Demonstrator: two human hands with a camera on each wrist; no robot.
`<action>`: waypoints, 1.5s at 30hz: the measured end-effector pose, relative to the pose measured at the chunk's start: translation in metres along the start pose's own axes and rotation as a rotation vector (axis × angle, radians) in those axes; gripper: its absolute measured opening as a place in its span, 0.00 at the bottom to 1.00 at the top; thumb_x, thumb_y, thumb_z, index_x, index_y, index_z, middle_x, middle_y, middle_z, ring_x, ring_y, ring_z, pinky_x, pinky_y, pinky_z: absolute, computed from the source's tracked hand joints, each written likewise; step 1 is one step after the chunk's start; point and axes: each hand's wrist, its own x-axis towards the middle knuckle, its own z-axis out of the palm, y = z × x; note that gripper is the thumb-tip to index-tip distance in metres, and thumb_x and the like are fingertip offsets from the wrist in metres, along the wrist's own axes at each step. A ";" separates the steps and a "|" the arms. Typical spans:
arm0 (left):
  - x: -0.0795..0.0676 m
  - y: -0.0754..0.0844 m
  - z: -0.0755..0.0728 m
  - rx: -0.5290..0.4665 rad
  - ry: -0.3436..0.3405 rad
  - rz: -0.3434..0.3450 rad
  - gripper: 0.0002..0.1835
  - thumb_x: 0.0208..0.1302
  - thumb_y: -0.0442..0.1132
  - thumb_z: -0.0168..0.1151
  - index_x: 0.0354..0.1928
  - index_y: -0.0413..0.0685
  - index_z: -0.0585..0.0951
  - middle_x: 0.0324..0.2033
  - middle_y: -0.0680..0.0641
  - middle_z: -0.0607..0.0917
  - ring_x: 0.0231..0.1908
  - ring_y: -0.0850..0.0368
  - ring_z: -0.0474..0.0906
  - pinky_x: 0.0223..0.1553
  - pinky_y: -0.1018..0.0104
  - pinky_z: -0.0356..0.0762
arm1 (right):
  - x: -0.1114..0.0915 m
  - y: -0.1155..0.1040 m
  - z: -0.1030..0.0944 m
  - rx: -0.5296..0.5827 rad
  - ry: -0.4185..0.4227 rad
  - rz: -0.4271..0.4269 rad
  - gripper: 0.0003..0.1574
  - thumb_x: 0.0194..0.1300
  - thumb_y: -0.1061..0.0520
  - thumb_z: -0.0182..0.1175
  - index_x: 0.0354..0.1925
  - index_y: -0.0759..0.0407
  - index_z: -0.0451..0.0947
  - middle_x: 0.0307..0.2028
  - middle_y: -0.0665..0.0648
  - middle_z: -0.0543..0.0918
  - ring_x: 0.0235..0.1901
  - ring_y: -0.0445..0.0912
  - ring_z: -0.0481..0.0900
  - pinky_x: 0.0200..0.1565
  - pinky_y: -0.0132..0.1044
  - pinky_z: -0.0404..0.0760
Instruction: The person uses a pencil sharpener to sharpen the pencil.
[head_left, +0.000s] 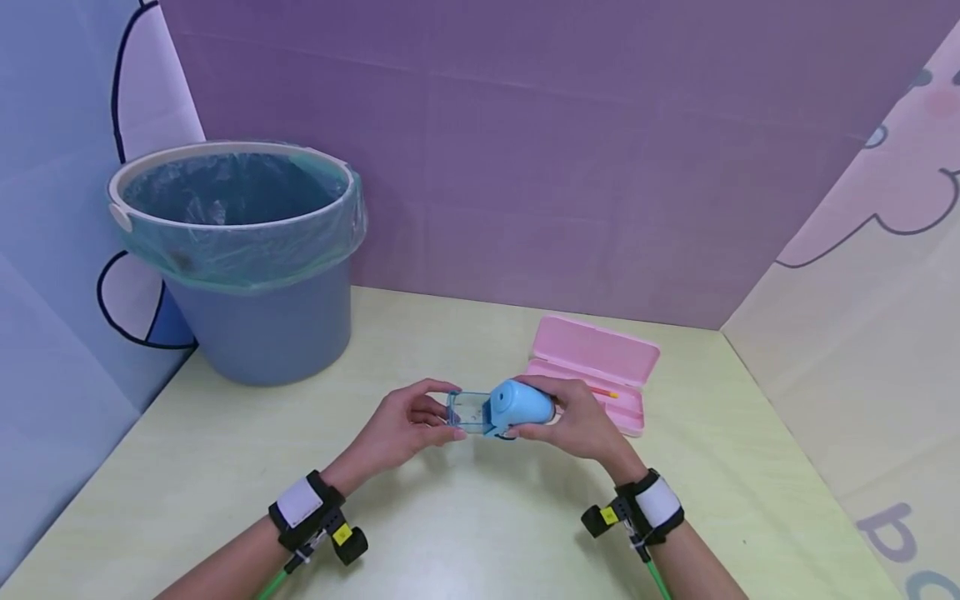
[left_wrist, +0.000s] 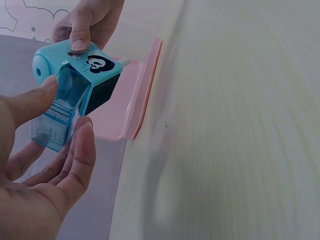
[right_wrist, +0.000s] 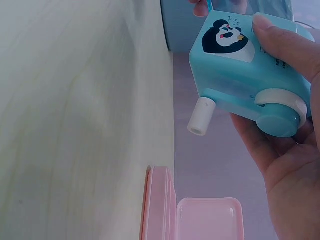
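Observation:
A light-blue crank pencil sharpener (head_left: 521,403) with a panda picture (right_wrist: 227,39) is held above the table. My right hand (head_left: 581,421) grips its body, the thumb lying on the panda side in the right wrist view. From the sharpener's other end sticks out a see-through blue shavings drawer (left_wrist: 50,132), with small bits inside it. My left hand (head_left: 405,427) holds that drawer between thumb and fingers. The white crank knob (right_wrist: 201,116) shows below the body in the right wrist view.
Behind the right hand lies an open pink pencil case (head_left: 596,348) with an orange pencil (head_left: 604,392) in it. A blue bin (head_left: 262,325) lined with a thin plastic bag stands at the back left. Purple, blue and white sheets wall the table (head_left: 465,533).

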 end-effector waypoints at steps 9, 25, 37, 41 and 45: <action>0.003 -0.004 0.004 0.078 0.027 0.069 0.31 0.48 0.47 0.77 0.57 0.57 0.80 0.42 0.47 0.85 0.40 0.53 0.81 0.40 0.61 0.80 | 0.002 -0.003 0.006 -0.023 -0.031 -0.019 0.36 0.45 0.59 0.78 0.55 0.56 0.80 0.48 0.52 0.84 0.46 0.47 0.79 0.49 0.47 0.80; 0.008 -0.007 0.014 0.133 0.054 0.110 0.30 0.46 0.45 0.78 0.55 0.51 0.82 0.44 0.49 0.85 0.37 0.52 0.82 0.36 0.64 0.81 | 0.008 -0.011 0.012 -0.028 -0.050 -0.051 0.34 0.45 0.58 0.78 0.53 0.56 0.80 0.46 0.52 0.85 0.44 0.45 0.80 0.47 0.45 0.80; 0.008 -0.006 0.018 0.143 0.069 0.111 0.28 0.44 0.44 0.79 0.53 0.52 0.84 0.47 0.50 0.86 0.33 0.57 0.83 0.35 0.66 0.81 | 0.017 0.009 0.024 0.013 -0.069 -0.042 0.36 0.44 0.54 0.79 0.54 0.50 0.80 0.47 0.48 0.85 0.45 0.43 0.79 0.47 0.44 0.80; 0.010 -0.006 0.020 0.188 0.081 0.152 0.27 0.45 0.44 0.79 0.51 0.52 0.84 0.46 0.52 0.87 0.39 0.56 0.83 0.38 0.66 0.81 | 0.020 0.013 0.024 0.015 -0.079 -0.054 0.36 0.45 0.45 0.78 0.55 0.42 0.80 0.47 0.42 0.84 0.45 0.41 0.79 0.47 0.42 0.80; 0.015 -0.008 0.023 0.240 0.046 0.165 0.26 0.46 0.42 0.79 0.50 0.50 0.83 0.42 0.52 0.86 0.42 0.54 0.81 0.38 0.65 0.80 | 0.021 0.015 0.023 -0.028 -0.108 -0.034 0.35 0.47 0.41 0.77 0.55 0.40 0.79 0.46 0.40 0.84 0.43 0.40 0.78 0.45 0.42 0.80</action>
